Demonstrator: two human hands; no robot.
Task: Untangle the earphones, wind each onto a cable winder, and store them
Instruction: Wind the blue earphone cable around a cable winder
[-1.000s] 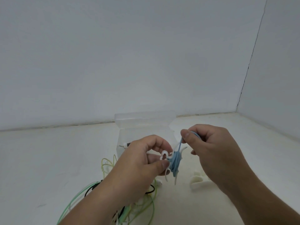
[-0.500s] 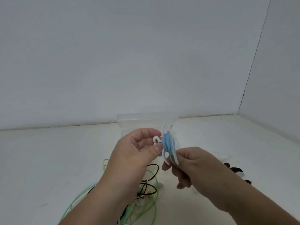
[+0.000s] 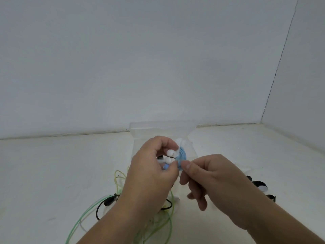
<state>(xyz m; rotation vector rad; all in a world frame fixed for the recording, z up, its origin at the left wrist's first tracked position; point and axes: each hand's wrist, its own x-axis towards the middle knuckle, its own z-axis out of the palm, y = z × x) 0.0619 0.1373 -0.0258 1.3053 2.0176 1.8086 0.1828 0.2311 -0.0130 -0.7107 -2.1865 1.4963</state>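
A white cable winder [image 3: 181, 144] wound with blue earphone cable [image 3: 182, 154] is held up in front of a clear plastic box [image 3: 140, 131]. My left hand [image 3: 151, 173] grips the winder from the left, with the white earbuds [image 3: 169, 156] bunched under its fingertips. My right hand [image 3: 209, 176] pinches the winder's lower edge between thumb and forefinger. A tangle of green, yellow and black earphone cables [image 3: 109, 203] lies on the white surface below my left forearm, partly hidden by it.
Black winders or earbud pieces [image 3: 258, 184] lie on the surface to the right, behind my right wrist. The clear box stands against the back wall. A wall corner closes the right side.
The wound winder has turned slightly and the earbuds now sit under my left fingertips. My right hand moved from holding the winder's underside to pinching its lower edge.
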